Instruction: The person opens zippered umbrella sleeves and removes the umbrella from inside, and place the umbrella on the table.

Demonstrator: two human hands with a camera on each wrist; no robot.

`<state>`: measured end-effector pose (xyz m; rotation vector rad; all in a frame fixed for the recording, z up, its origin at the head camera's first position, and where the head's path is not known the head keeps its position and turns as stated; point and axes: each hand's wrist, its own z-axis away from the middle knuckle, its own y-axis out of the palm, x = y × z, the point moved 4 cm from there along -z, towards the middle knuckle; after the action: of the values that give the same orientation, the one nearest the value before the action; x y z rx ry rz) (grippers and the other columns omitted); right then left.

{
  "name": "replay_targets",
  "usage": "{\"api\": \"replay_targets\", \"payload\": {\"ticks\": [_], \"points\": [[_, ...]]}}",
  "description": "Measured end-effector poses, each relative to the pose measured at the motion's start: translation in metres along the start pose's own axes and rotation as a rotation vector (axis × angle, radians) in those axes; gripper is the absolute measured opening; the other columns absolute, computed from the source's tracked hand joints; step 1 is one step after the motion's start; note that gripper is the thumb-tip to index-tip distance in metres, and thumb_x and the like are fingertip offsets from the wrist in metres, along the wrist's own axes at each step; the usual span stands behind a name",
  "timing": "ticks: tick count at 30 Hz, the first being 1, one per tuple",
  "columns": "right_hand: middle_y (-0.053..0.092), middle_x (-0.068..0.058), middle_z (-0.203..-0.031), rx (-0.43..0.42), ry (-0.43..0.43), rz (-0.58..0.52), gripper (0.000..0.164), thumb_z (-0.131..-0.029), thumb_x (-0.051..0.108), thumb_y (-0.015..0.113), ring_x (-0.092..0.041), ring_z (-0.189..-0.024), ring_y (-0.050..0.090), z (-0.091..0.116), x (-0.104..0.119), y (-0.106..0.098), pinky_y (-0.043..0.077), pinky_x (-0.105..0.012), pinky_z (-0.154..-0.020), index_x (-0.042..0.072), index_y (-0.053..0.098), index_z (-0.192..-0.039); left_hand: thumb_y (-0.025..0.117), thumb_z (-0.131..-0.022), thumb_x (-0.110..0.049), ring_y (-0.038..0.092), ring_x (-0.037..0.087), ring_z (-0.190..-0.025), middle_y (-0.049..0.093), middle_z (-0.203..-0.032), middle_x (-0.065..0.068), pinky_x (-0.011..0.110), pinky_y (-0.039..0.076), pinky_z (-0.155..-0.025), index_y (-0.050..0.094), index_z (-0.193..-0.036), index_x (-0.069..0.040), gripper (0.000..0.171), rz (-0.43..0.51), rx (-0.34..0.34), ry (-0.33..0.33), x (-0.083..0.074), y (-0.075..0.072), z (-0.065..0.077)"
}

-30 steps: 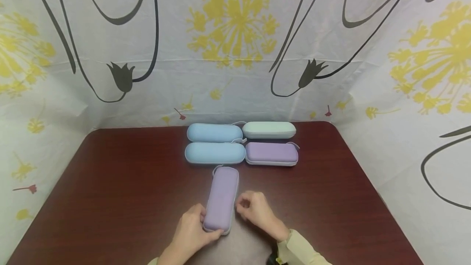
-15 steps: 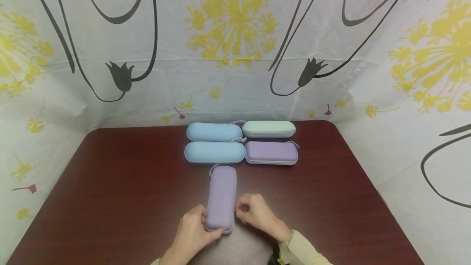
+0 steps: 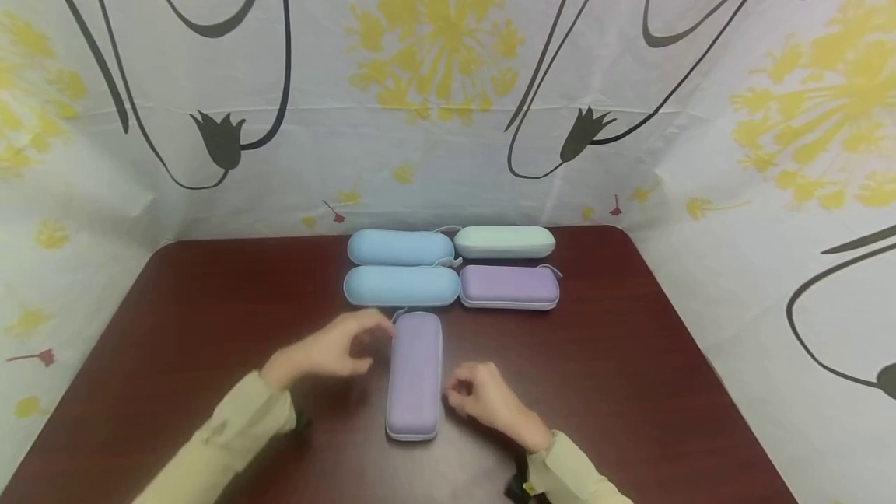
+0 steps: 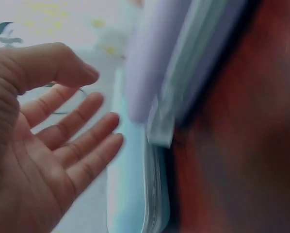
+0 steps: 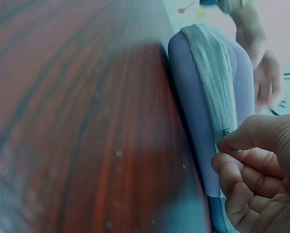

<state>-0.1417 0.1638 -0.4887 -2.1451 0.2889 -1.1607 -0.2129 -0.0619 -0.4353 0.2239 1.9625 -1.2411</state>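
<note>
Lying on the counter [image 3: 595,387], a lilac case [image 3: 414,379] is occupying the near middle, its length pointing away from the person. Its zipper [image 5: 214,73] is running along the side wall; how far it is drawn cannot be told. At the right side, the right hand [image 3: 486,397] is pinching narrowly, thumb and index finger meeting over what is seemingly the slider [image 5: 226,131], mostly hidden. The left hand [image 3: 336,344] is hovering by the far-left edge, fingers parted and gripping nothing, no contact showing. A strap [image 4: 160,130] is projecting from the far end.

Principal hazard, as judged: nothing is bracing the case from the left, so a hard tug on the slider could be swivelling or dragging it. The strap could be snagging the left fingers if they are closing there. Farther out, the nearer blue case [image 3: 402,286] is resting just beyond; a forward slip could be jostling it and the darker purple case [image 3: 509,287] alongside. Behind these, another blue case [image 3: 400,247] and a mint case [image 3: 504,242] are forming the back row.
</note>
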Motion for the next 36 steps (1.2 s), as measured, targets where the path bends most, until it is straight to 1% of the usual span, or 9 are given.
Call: {"api": "replay_targets", "payload": {"ticks": [2,6,10,14,18,23,28,31,36], "points": [[0.055,0.006,-0.061,0.003,0.003,-0.003,0.013,-0.071,-0.003,0.069,0.007,-0.052,0.047,-0.001,0.0,0.0,0.042,-0.01,-0.049,0.009,0.065,-0.071,0.062,-0.073,0.006,0.054,0.032,-0.107,0.056,-0.116,0.015,0.046,0.046,-0.091,0.051,-0.12,0.002,0.049,0.052,0.059,-0.002,0.012,-0.009,-0.013],[0.056,0.006,-0.06,0.003,0.003,0.017,0.013,-0.071,-0.002,0.069,0.007,-0.052,0.047,-0.005,-0.001,0.0,0.042,-0.009,-0.05,0.01,0.065,-0.071,0.059,-0.073,0.007,0.048,0.034,-0.115,0.051,-0.124,0.018,0.048,0.041,-0.095,0.046,-0.126,0.005,0.055,0.053,0.172,-0.015,0.026,-0.018,-0.04],[0.057,0.004,-0.061,0.009,0.013,0.008,0.012,-0.072,-0.002,0.069,0.007,-0.052,0.048,-0.006,-0.001,0.001,0.042,-0.01,-0.05,0.009,0.065,-0.072,0.062,-0.068,0.006,0.043,0.028,-0.122,0.048,-0.132,0.015,0.042,0.035,-0.103,0.045,-0.13,0.003,0.065,-0.043,0.262,0.029,0.028,-0.016,-0.061],[0.058,0.003,-0.061,0.022,0.032,-0.022,0.011,-0.072,-0.004,0.069,0.006,-0.051,0.048,-0.006,-0.001,0.002,0.043,-0.011,-0.049,0.007,0.066,-0.074,0.066,-0.061,0.004,0.04,0.025,-0.127,0.046,-0.136,0.013,0.037,0.03,-0.106,0.044,-0.134,0.002,0.076,-0.137,0.339,0.111,0.022,-0.01,-0.072],[0.058,0.003,-0.061,0.045,0.068,-0.047,0.01,-0.074,-0.003,0.068,0.008,-0.05,0.047,-0.007,-0.001,0.003,0.043,-0.012,-0.047,0.007,0.067,-0.075,0.067,-0.057,0.003,0.042,0.021,-0.124,0.048,-0.134,0.01,0.034,0.033,-0.103,0.047,-0.134,-0.004,0.08,-0.25,0.41,0.15,0.016,-0.003,-0.078],[0.059,0.004,-0.061,0.057,0.096,-0.047,0.009,-0.075,-0.001,0.069,0.008,-0.051,0.048,-0.007,-0.002,0.002,0.044,-0.012,-0.048,0.008,0.068,-0.076,0.069,-0.056,0.001,0.047,0.017,-0.115,0.051,-0.127,0.006,0.03,0.039,-0.096,0.054,-0.128,-0.011,0.075,-0.356,0.463,0.111,0.011,0.003,-0.082],[0.059,0.004,-0.062,0.059,0.097,-0.041,0.008,-0.075,0.0,0.069,0.007,-0.052,0.048,-0.005,-0.002,0.001,0.044,-0.012,-0.049,0.008,0.068,-0.076,0.071,-0.054,0.001,0.049,0.017,-0.106,0.051,-0.121,0.004,0.03,0.042,-0.092,0.054,-0.127,-0.011,0.076,-0.399,0.459,0.103,0.008,0.005,-0.079],[0.058,0.005,-0.062,0.058,0.099,-0.029,0.008,-0.076,0.0,0.069,0.007,-0.052,0.048,-0.003,-0.003,0.0,0.044,-0.012,-0.049,0.008,0.068,-0.076,0.072,-0.054,0.0,0.049,0.018,-0.107,0.05,-0.122,0.006,0.033,0.041,-0.094,0.052,-0.127,-0.01,0.077,-0.406,0.443,0.102,0.008,0.006,-0.077],[0.059,0.005,-0.064,0.045,0.083,0.017,0.007,-0.076,0.001,0.07,0.005,-0.056,0.049,-0.002,-0.004,-0.003,0.044,-0.012,-0.053,0.008,0.068,-0.076,0.075,-0.053,-0.002,0.047,0.02,-0.113,0.048,-0.127,0.006,0.035,0.04,-0.097,0.051,-0.127,-0.009,0.078,-0.382,0.415,0.055,0.014,0.006,-0.072]]}}
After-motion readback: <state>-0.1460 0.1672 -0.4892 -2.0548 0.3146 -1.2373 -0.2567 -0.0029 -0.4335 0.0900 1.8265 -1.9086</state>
